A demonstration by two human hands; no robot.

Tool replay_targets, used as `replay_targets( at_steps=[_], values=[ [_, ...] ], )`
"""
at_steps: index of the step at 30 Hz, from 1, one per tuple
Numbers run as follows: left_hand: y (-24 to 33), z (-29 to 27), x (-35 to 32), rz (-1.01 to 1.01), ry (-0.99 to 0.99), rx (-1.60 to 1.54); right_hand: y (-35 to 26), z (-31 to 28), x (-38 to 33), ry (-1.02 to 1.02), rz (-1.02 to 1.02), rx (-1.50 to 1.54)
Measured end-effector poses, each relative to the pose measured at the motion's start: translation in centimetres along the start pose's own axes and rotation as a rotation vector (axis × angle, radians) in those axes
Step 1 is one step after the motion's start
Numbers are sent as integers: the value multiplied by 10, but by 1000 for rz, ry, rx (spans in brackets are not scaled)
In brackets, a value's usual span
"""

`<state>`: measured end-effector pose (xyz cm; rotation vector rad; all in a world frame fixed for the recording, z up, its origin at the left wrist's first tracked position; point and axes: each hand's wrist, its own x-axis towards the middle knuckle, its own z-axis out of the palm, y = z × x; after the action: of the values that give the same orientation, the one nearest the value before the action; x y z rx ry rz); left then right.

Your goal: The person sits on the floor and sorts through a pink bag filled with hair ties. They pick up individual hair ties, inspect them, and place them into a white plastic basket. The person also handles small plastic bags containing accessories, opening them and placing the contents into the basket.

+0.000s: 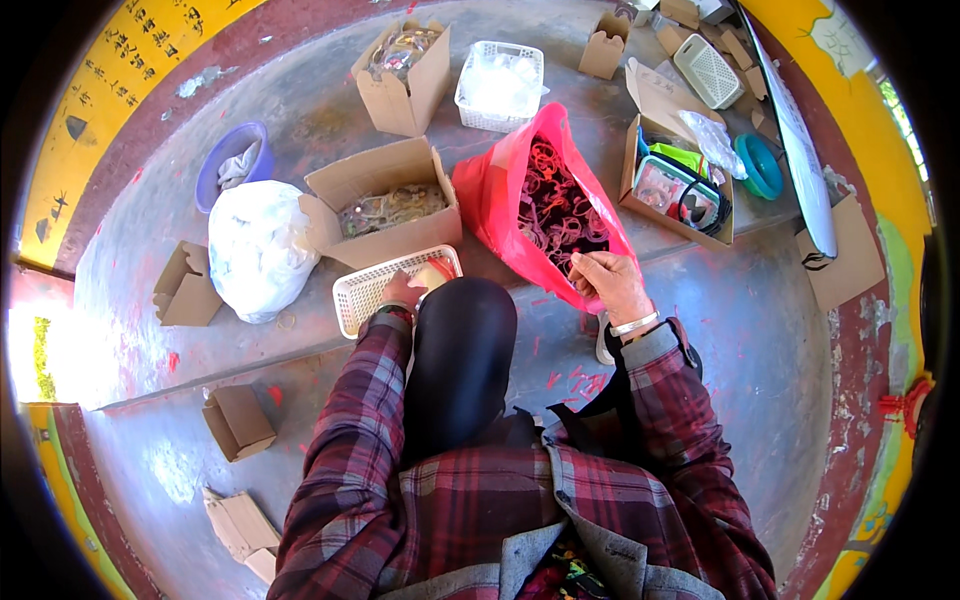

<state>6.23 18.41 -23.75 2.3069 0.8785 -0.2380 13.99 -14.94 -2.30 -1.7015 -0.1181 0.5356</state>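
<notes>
A red plastic bag (490, 205) stands with its mouth spread, full of dark red and pink looped bands (560, 205). My right hand (612, 287), a bracelet at its wrist, is closed at the bag's near right rim, with thumb and fingers pinched together on the edge. Left of my raised knee, my left hand (402, 290) reaches into a shallow white plastic basket (352, 302). Its fingertips are partly hidden, and whether they grip anything does not show. A yellowish and red item (436, 273) lies in that basket beside the hand.
Beyond the basket is an open cardboard box (400, 232) of tangled bands. A stuffed white plastic bag (262, 250) and a purple basin (236, 165) lie left. A taller box (405, 95) and a white basket (500, 85) stand farther off. At right sits a box of packages (680, 195).
</notes>
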Motion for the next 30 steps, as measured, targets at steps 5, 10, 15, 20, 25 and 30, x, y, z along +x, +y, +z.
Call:
replay_targets(
  at_steps=[5, 10, 15, 20, 25, 30],
  values=[
    [-20, 9, 9, 72, 54, -59, -2, 2, 0, -17, -12, -6],
    [-28, 10, 19, 45, 1, -41, -1, 1, -1, -10, -15, -15],
    [-38, 20, 16, 203, 129, -97, -3, 1, -2, -22, 10, -10],
    [-35, 20, 12, 235, 175, -1, -2, 1, -1, -25, 18, 2],
    [-28, 14, 11, 196, 140, 79, -3, 1, -2, -18, 27, -32],
    [-30, 13, 11, 166, 192, 199, -6, 4, -2, -27, 25, -23]
  ],
)
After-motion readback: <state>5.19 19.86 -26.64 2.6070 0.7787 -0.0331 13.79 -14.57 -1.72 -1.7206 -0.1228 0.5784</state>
